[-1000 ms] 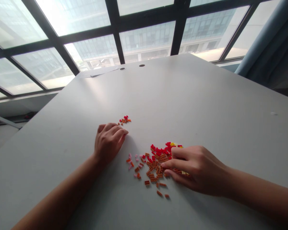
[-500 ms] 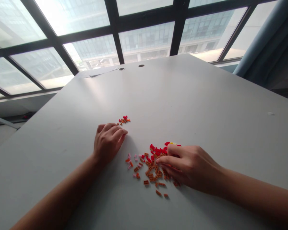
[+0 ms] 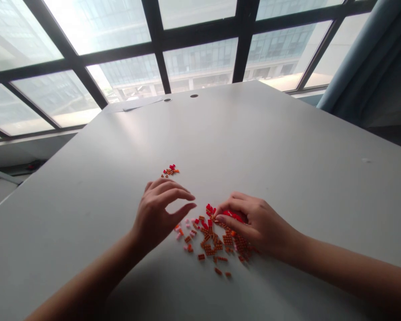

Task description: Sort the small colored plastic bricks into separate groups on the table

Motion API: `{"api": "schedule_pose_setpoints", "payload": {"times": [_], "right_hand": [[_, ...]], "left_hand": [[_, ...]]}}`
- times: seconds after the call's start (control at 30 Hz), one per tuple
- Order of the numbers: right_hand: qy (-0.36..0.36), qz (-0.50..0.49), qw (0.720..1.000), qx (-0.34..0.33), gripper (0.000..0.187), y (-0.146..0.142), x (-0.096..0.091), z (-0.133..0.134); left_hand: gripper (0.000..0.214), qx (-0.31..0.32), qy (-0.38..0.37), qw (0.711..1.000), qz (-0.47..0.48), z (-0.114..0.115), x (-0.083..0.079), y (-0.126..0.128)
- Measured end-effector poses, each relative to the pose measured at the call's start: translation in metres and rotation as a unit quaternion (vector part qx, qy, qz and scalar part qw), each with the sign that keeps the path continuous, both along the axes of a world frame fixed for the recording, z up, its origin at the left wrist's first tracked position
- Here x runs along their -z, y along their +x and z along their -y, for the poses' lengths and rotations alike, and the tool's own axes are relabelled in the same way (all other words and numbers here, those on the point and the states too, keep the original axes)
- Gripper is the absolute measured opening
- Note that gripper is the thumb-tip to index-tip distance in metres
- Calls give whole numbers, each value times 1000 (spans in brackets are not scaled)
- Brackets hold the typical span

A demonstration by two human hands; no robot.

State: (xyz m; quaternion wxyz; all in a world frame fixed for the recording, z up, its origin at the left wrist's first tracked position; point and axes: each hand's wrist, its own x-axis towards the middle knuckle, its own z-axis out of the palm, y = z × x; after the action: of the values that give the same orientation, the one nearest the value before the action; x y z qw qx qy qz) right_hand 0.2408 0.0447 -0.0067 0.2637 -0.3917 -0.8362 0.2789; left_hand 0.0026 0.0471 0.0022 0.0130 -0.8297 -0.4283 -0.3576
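A loose pile of small toy building bricks [image 3: 210, 251], mostly brown with red ones at its far side, lies on the white table. My right hand [image 3: 259, 223] is over the pile's right part, thumb and fingertips closed together among red and brown bricks. What is in that pinch, if anything, is too small to make out, and the hand hides some bricks. To the left, my left hand [image 3: 158, 211] is held above the table with thumb and fingers apart and nothing between them. A few pink bricks [image 3: 178, 235] lie below its fingertips, at the pile's left edge.
A smaller cluster of red, orange and brown pieces [image 3: 170, 171] lies beyond my left hand. The white table [image 3: 274, 147] reaches back to large windows, with two round cable holes near its far edge. A blue curtain [image 3: 350, 76] hangs at the right.
My left hand has moved right towards the pile, and its thumb and fingers have spread apart. My right hand has shifted slightly, its fingertips now pinched together at the red bricks. The view has tilted a little.
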Motion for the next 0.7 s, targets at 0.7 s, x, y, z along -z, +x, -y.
{"api": "schedule_pose_setpoints", "payload": {"times": [0.7], "right_hand": [[32,16,999,22,19,11,4,-8]], "left_hand": [[6,-205,94,972,-71,-40,24,-50]]}}
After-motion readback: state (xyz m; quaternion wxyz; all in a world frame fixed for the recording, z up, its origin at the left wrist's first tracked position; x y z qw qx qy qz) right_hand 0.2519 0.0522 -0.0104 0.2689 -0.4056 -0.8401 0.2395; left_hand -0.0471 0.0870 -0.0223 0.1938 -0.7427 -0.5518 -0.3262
